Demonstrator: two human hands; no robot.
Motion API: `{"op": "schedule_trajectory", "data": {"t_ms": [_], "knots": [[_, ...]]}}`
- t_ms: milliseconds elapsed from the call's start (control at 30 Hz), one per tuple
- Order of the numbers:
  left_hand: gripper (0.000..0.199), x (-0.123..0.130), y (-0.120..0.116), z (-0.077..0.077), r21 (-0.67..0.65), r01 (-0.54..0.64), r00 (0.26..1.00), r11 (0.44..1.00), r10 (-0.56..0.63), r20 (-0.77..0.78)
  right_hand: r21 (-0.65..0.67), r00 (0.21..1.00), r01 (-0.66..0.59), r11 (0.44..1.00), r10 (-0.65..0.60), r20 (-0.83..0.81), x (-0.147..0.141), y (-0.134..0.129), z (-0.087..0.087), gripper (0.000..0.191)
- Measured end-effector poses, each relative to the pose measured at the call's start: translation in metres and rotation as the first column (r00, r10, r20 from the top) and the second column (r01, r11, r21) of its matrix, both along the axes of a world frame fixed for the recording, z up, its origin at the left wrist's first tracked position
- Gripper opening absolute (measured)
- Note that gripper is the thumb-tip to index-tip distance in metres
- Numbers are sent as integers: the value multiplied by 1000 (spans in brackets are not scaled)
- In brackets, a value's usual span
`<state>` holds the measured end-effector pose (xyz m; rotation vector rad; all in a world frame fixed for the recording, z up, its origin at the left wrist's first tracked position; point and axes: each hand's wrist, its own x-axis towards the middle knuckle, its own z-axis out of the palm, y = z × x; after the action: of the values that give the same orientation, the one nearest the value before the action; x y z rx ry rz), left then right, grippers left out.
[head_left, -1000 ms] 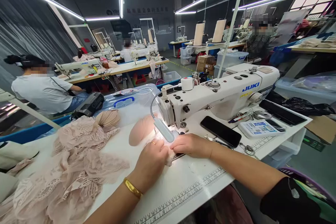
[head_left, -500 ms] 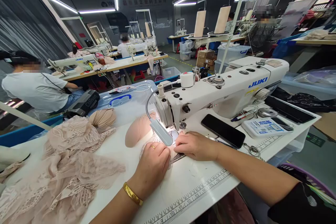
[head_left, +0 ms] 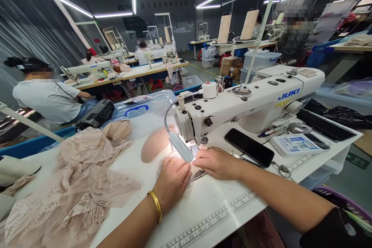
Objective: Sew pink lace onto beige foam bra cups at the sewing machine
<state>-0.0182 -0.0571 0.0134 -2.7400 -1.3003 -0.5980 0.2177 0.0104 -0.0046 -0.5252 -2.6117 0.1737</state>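
Both hands at the sewing machine [head_left: 250, 97], working over the pale lace fabric [head_left: 194, 170], which lies on the table [head_left: 221, 205] below the needle end. Left hand [head_left: 173, 174]: palm down, fingers bunched; grip narrow, holding the near part of the fabric. Right hand [head_left: 219, 162]: fingers drawn together, grip narrow on the same fabric, just beside the left; fingertips partly hidden, so pressure cannot be told. Gooseneck lamp [head_left: 180, 148] hangs directly over the fabric and lights it; needle point not visible behind it. Smooth beige cup [head_left: 154, 147] lies just beyond the left hand; whether joined to the fabric cannot be told. Heap of beige lace [head_left: 84, 186] to the left, apart from both hands. Black phone [head_left: 249, 147] beyond the right wrist, white box [head_left: 295, 145] farther right. Printed ruler scale [head_left: 212, 223] along the near edge.
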Motion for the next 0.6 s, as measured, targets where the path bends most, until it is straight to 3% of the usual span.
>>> {"op": "schedule_trajectory", "data": {"t_ms": [233,400,600], "knots": [[25,-8,23,-3,48,77,996,996,-79,36,-46,998,65,997,-65,-6,-2,0,3,21],[23,-11,40,4,-9,123,992,992,-122,44,-84,991,131,988,-130,18,-5,1,4,21],[28,-10,43,11,-48,112,994,993,-111,21,-45,990,139,989,-138,20,-5,0,4,21]]}}
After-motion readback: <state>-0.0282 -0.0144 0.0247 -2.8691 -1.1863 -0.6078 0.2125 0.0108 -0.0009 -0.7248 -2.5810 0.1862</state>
